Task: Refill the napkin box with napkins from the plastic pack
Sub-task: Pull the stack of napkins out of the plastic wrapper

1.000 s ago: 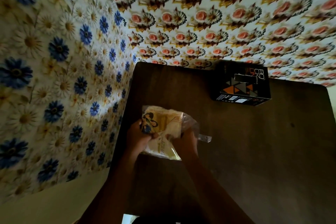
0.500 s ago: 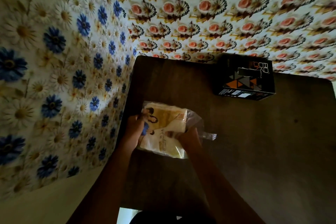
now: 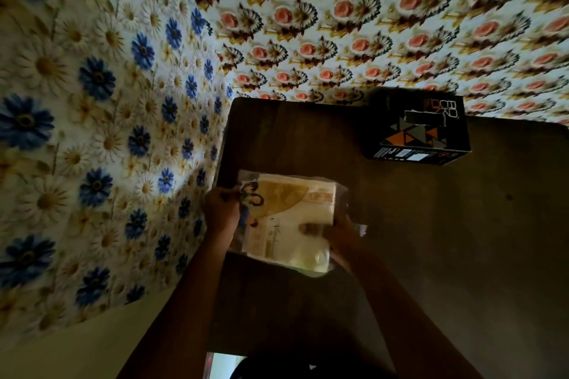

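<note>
A dark brown wooden table fills the right and lower part of the head view, pushed into a corner between a wall papered with blue and white daisies and another papered with pink roses in striped fans.

Next in size is the clear plastic pack of cream-coloured napkins, printed with a dark figure and script lettering. It sits near the table's left edge, low over the wood or resting on it; I cannot tell which. The black cardboard napkin box with orange and grey triangles stands at the far edge against the rose wall, well apart from the pack, and its top looks closed or at least shows no opening from here.

The left hand grips the pack's left edge, fingers curled round the plastic by the printed figure. The right hand holds the right side, with a finger or thumb lying across the front face; loose clear film bunches just beyond it.

The step in hand seems to be opening the pack. To do it well, steady the stack with the left hand and have the right pull on the slack film rather than the napkins, so the plastic parts cleanly and the stack stays square enough to slide into the box in one piece.
</note>
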### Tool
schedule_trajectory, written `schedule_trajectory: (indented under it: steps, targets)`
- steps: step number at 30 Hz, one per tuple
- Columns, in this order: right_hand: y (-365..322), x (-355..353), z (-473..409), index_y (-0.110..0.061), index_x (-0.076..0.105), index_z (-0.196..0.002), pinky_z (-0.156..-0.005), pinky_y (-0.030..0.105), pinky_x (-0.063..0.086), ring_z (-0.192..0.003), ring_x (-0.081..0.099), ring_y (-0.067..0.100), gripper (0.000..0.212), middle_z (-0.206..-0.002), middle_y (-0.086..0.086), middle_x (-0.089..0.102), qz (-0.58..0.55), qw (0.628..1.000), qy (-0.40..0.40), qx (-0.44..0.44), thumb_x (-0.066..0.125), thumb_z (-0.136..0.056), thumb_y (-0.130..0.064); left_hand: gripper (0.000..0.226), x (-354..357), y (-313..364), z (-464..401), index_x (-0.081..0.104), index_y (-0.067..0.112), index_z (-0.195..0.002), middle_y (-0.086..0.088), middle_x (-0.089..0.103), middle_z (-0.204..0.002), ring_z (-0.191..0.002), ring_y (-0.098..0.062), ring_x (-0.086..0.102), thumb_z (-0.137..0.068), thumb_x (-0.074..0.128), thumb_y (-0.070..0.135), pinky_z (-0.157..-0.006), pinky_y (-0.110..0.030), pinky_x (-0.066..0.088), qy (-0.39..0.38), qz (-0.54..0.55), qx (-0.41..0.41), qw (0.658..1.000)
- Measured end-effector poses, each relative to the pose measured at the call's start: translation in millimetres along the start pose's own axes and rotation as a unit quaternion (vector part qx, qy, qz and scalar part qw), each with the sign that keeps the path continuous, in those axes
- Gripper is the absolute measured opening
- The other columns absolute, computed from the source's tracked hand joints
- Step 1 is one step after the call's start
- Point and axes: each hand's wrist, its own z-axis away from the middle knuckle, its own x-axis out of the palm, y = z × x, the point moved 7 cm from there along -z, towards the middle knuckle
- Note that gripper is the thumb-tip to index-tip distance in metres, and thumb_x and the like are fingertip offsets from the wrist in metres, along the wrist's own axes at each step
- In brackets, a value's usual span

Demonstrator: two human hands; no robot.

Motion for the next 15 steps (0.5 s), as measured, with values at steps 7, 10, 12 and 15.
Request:
schedule_trajectory:
  steps: [7, 10, 12, 15]
  targets:
    - [-2.8, -18.9, 3.3, -0.007, 0.063, -0.123, -0.074, 0.046, 0.062, -0.103, 0.073, 0.032, 0.051, -0.114, 0.014, 0.075, -0.07, 0.997, 0.023, -0.002, 0.076, -0.077, 0.008, 0.02, -8.9, 37.4, 13.1, 0.063, 0.0, -0.105, -0.021, 0.065, -0.104, -0.1, -0.038, 0.061, -0.099, 0.057, 0.019, -0.081, -0.037, 0.041, 0.139, -0.186, 0.262, 0.937]
    - [-3.8, -21.2, -0.1, -0.008, 0.064, -0.122, -0.078, 0.049, 0.061, -0.104, 0.073, 0.031, 0.049, -0.115, 0.014, 0.075, -0.075, 0.997, 0.023, 0.0, 0.076, -0.077, 0.007, 0.025, 15.4, 35.4, 57.1, 0.061, 0.009, -0.123, -0.01, 0.062, -0.126, -0.119, -0.025, 0.057, -0.1, 0.054, 0.014, -0.099, -0.036, 0.048, 0.045, -0.197, 0.43, 0.88]
    - [-5.5, -21.7, -0.7, -0.013, 0.066, -0.117, -0.081, 0.05, 0.061, -0.103, 0.074, 0.028, 0.044, -0.113, 0.011, 0.076, -0.069, 0.997, 0.018, 0.001, 0.076, -0.078, 0.007, 0.042, 39.6, 7.2, 68.8, 0.051, 0.01, -0.143, -0.009, 0.054, -0.144, -0.136, -0.024, 0.049, -0.103, 0.047, 0.021, -0.114, -0.039, 0.041, -0.063, -0.214, 0.43, 0.875]
    - [-7.8, -30.6, 1.1, -0.013, 0.065, -0.117, -0.081, 0.049, 0.062, -0.1, 0.074, 0.028, 0.048, -0.11, 0.011, 0.076, -0.041, 0.999, 0.031, -0.013, 0.076, -0.076, 0.009, 0.058, 52.6, -41.1, 58.0, 0.041, 0.001, -0.149, -0.019, 0.046, -0.151, -0.142, -0.026, 0.038, -0.103, 0.036, 0.035, -0.118, -0.042, 0.034, -0.109, -0.244, 0.385, 0.883]
